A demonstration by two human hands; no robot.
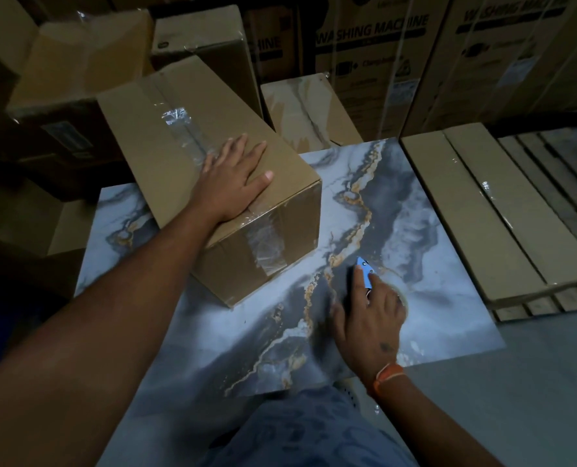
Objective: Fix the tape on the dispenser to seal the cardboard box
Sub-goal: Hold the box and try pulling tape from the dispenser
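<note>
A brown cardboard box (165, 116) lies on a marble-patterned slab (432, 203), with clear tape (179, 119) running along its top seam and down its near end. My left hand (236, 176) rests flat on the box top near that end, fingers spread. My right hand (368, 315) is on the slab to the right of the box, closed around a blue tape dispenser (365, 269). Only the dispenser's blue tip shows past my fingers; its tape roll is mostly hidden under my hand.
Flat cardboard packs (482, 210) lie stacked on the right. More brown boxes (88, 62) crowd the left and back. Large washing machine cartons (374, 45) stand behind. A second marble slab (307, 109) sits beyond the box. My knee (314, 429) is at the bottom.
</note>
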